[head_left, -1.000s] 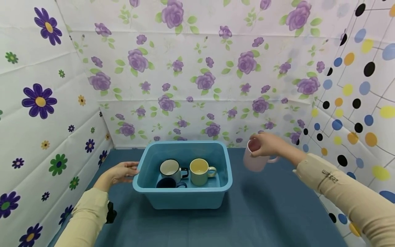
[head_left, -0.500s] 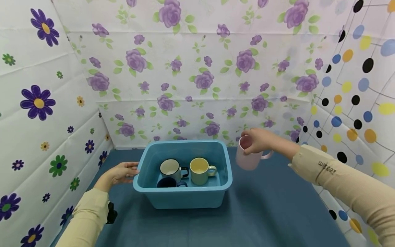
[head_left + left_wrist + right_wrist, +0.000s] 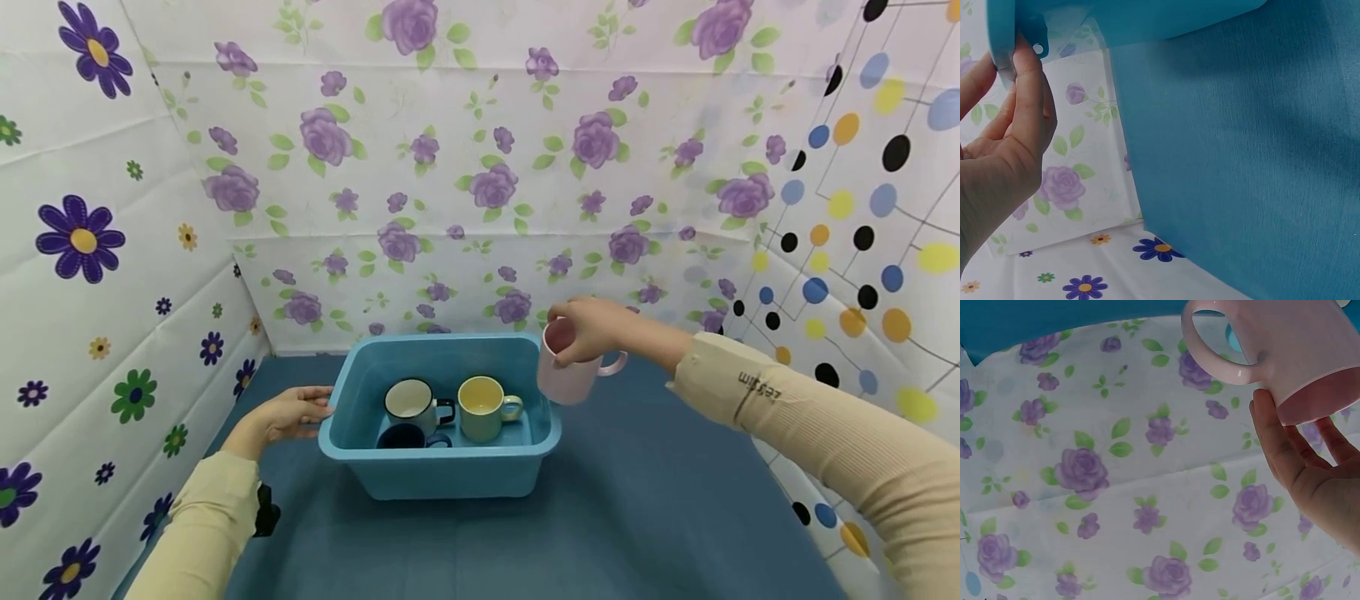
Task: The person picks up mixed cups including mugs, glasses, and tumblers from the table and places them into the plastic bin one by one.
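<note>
A pink mug (image 3: 566, 379) hangs in the air over the right rim of the blue plastic basin (image 3: 450, 477). My right hand (image 3: 588, 329) pinches the mug by its upper rim, and its handle points right. The right wrist view shows the fingers (image 3: 1275, 437) at the mug's mouth. At the basin's left end, my left hand (image 3: 288, 414) holds the rim between thumb and fingers, as the left wrist view shows (image 3: 1022, 119). Inside the basin are a white mug with a black handle (image 3: 411, 408), a yellow mug (image 3: 482, 412) and a dark blue mug (image 3: 402, 436).
The basin stands on a table with a blue cloth (image 3: 480, 550). A flowered sheet (image 3: 442, 200) rises behind it, with patterned sheets at the left (image 3: 150, 333) and right (image 3: 847, 275).
My right hand has carried the pink mug left, from beside the basin to over its right rim. The left hand has stayed at the basin's left rim. The head view has shifted slightly.
</note>
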### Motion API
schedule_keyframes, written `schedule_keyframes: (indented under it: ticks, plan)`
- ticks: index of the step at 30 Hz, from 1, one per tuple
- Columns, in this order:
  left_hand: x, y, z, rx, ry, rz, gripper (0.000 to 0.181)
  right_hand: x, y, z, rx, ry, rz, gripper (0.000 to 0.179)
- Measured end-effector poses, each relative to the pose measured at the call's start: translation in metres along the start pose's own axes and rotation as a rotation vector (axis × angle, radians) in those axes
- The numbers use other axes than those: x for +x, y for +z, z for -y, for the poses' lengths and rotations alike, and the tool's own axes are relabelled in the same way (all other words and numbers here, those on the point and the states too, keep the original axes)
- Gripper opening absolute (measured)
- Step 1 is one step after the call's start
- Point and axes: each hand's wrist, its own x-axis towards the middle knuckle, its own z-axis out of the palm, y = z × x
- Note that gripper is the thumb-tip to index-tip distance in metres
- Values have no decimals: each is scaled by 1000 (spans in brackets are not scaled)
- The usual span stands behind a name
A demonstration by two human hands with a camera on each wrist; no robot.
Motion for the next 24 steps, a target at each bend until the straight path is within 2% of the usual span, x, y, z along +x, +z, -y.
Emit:
schedule_keyframes:
  ticks: [7,13,20,24]
  plan:
    - [0,0,-1,0,2,-2,66,9,-3,18,-3,3,19,59]
    - [-1,1,0,8,-2,-3,65,19,3,31,-10,-39,29,58]
    - [1,1,0,5,-6,-7,65,28,6,50,-13,-90,77,57]
    - [0,1,0,1,-3,-4,65,35,11,61,-23,-80,111,58]
